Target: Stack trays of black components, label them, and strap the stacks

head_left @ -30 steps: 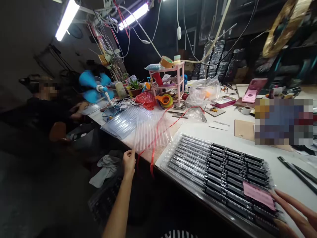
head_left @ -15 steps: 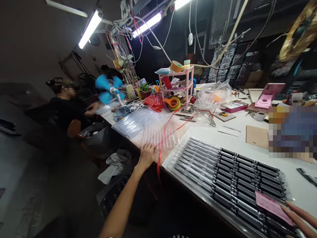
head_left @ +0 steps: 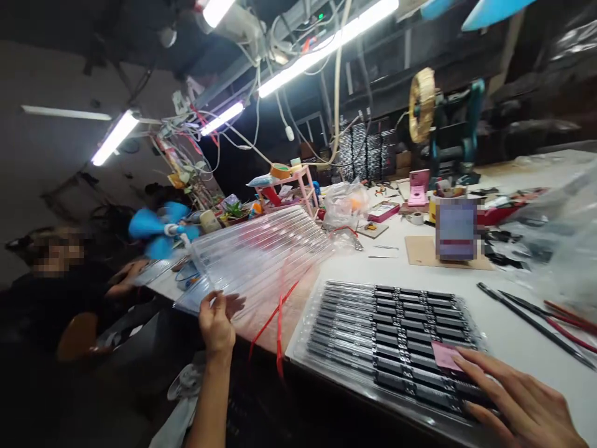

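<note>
My left hand [head_left: 218,322] pinches the near edge of a clear ribbed plastic tray [head_left: 261,249], which is raised and tilted above the table's left part. Several similar clear sheets [head_left: 193,292] lie beneath and beside it. My right hand [head_left: 517,392] rests with fingers stretched over the right end of another clear tray [head_left: 321,330], whose grooves hold rows of black chip-like parts [head_left: 410,336]. Its fingertips touch a pink paper slip [head_left: 446,356] on those parts. A red ribbon [head_left: 280,330] hangs over the table's front edge between the two trays.
A spinning blue fan [head_left: 161,230] and a pink rack [head_left: 303,186] stand behind. Black tweezers [head_left: 532,317] lie at right, near a brown board [head_left: 417,249]. A co-worker [head_left: 69,274] sits at far left. Cables and lit tubes [head_left: 326,50] hang overhead.
My left hand has lifted the clear ribbed tray off the table. My right hand has come further over the chip tray, onto the pink slip. The view has turned right.
</note>
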`<state>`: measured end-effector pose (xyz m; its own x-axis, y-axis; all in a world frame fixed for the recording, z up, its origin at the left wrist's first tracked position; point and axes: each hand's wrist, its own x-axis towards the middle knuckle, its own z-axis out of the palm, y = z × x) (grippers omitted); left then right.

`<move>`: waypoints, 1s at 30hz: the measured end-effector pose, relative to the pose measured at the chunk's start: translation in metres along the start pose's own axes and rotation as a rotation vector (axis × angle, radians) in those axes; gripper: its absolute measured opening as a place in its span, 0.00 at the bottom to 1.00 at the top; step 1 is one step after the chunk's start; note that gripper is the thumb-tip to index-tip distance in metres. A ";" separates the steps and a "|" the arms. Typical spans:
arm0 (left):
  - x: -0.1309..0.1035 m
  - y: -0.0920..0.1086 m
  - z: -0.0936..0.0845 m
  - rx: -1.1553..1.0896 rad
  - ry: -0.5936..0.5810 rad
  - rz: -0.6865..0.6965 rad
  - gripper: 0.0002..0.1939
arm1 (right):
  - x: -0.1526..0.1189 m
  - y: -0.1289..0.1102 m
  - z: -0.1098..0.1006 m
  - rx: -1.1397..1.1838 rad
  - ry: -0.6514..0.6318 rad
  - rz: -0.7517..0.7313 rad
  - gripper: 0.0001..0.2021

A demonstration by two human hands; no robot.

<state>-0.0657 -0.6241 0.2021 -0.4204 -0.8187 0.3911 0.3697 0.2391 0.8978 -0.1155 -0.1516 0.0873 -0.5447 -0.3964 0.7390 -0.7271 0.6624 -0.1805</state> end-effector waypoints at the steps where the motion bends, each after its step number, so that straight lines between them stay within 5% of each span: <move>1: -0.003 0.000 0.002 -0.018 -0.005 -0.054 0.19 | 0.004 -0.005 -0.004 -0.008 -0.019 -0.010 0.31; 10: -0.021 -0.011 0.031 -0.063 -0.118 -0.314 0.09 | 0.018 -0.030 -0.029 0.024 -0.114 0.038 0.19; 15: -0.035 -0.011 0.059 -0.081 -0.209 -0.406 0.06 | 0.030 -0.033 -0.042 0.122 -0.035 0.144 0.19; 20: -0.057 -0.009 0.088 -0.083 -0.366 -0.486 0.11 | 0.047 -0.015 -0.048 0.307 0.106 0.444 0.16; 25: -0.077 -0.004 0.101 -0.145 -0.542 -0.563 0.21 | 0.054 0.012 -0.044 0.551 0.003 0.893 0.25; 30: -0.082 -0.004 0.103 -0.106 -0.645 -0.609 0.25 | 0.058 0.016 -0.044 0.731 -0.009 0.979 0.28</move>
<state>-0.1179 -0.5046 0.1873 -0.9415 -0.3272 -0.0811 -0.0087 -0.2169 0.9762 -0.1403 -0.1357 0.1557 -0.9947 0.0625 0.0822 -0.0704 0.1714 -0.9827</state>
